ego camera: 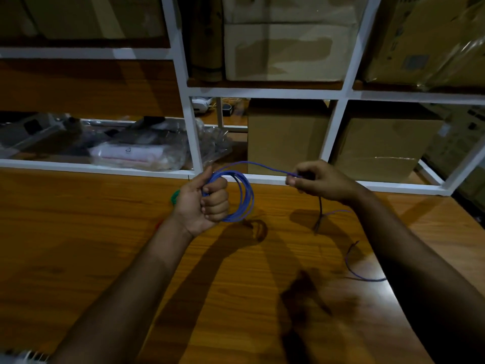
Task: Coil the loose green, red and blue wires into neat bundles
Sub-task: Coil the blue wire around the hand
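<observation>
Blue wire [246, 198], green wire [174, 197], orange-brown wood-grain table [78, 245].

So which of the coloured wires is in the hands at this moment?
The blue wire: the left hand grips its coil and the right hand pinches its loose strand. The green wire only peeks out behind the left hand.

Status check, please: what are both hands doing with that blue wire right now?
Left hand grips blue coil. Right hand pinches the loose strand. Tail trails on table. Nothing blocking.

Bare table [78, 245] leftward; white shelf frame [195, 132] blocks beyond, seemingly.
</observation>
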